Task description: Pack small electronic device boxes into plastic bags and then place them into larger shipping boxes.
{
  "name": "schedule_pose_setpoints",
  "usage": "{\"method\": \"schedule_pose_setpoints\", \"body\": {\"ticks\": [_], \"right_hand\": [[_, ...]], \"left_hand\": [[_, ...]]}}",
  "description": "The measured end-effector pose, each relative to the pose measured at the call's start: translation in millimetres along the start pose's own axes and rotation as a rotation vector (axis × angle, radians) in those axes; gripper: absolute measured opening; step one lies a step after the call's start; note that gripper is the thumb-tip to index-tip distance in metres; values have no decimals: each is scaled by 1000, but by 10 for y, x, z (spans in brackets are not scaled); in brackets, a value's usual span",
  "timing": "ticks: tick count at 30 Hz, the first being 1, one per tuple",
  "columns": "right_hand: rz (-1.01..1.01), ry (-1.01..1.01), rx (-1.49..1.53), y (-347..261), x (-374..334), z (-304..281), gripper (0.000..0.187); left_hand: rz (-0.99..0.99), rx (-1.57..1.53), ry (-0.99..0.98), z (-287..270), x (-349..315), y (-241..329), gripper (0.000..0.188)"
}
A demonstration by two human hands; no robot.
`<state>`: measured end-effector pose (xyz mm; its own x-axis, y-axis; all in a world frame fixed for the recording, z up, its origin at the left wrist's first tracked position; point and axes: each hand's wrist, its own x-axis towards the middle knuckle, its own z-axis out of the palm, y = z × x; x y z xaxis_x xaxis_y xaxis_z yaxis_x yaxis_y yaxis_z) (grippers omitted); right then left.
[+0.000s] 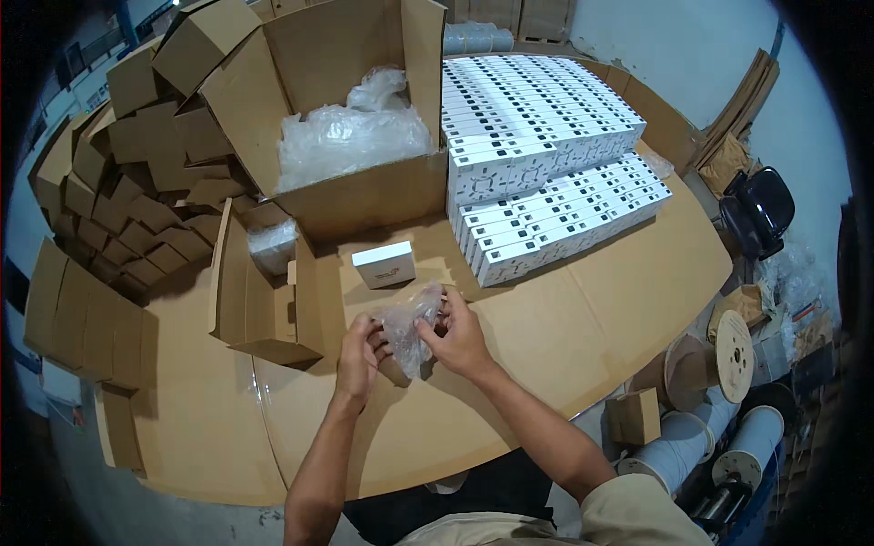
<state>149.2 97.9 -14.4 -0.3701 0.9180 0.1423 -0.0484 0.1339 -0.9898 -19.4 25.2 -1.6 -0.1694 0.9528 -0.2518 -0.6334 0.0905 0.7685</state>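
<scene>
A crumpled clear plastic bag (409,329) is held up between my two hands over the cardboard-covered table. My left hand (358,357) has its fingers curled at the bag's left edge. On the other side, my right hand (461,338) grips the bag, its thumb pressed against the front and its fingers behind. Just beyond the hands stands a small white box (384,265). To its left is an open brown carton (314,314), with a plastic-wrapped pack (273,247) inside at the far end.
A large open carton (364,196) full of clear plastic bags (350,136) stands behind. Stacked rows of white boxes (546,118) fill the back right. Many open brown cartons (150,173) pile up at the left. Cable spools (734,355) and a black chair (757,211) are off the table's right side.
</scene>
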Motion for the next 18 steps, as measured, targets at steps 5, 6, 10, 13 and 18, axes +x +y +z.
{"method": "schedule_pose_setpoints", "body": {"ticks": [5,6,10,13,18], "right_hand": [[-88,50,-43,36,-5,50,42],[-95,50,-52,31,-5,48,43],[-50,5,-59,-26,-5,-4,46],[111,-122,5,-71,-19,-44,45],[87,-155,219,34,-13,-91,41]], "left_hand": [[164,589,39,150,-57,-143,24],[192,630,85,168,-56,-152,22],[258,487,191,198,-7,-141,18],[379,417,214,128,46,-155,15],[554,543,340,130,69,-138,16]]}}
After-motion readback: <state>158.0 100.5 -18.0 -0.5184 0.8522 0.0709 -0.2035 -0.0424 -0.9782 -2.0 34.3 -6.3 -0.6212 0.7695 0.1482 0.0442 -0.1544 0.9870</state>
